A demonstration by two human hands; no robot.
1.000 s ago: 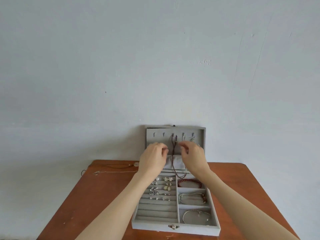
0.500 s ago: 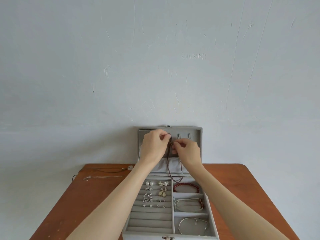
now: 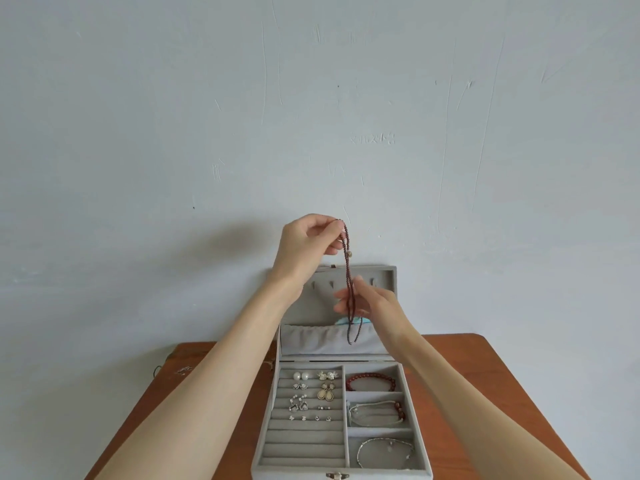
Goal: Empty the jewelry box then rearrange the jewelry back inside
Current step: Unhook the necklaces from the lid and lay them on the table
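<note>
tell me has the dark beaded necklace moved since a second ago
Yes. The dark beaded necklace has come up off the lid's hooks; the left hand pinches its top above the lid's upper edge.

Wall (image 3: 311, 116): pale grey-blue plaster, fills most of the view, marked with faint scratches and scuffs.
Table (image 3: 485, 393): reddish-brown wood, rounded far corners, standing right against the wall.
Light: soft and even; a dim blurred shadow (image 3: 242, 244) lies on the wall left of centre.
Floor: not in view.
</note>
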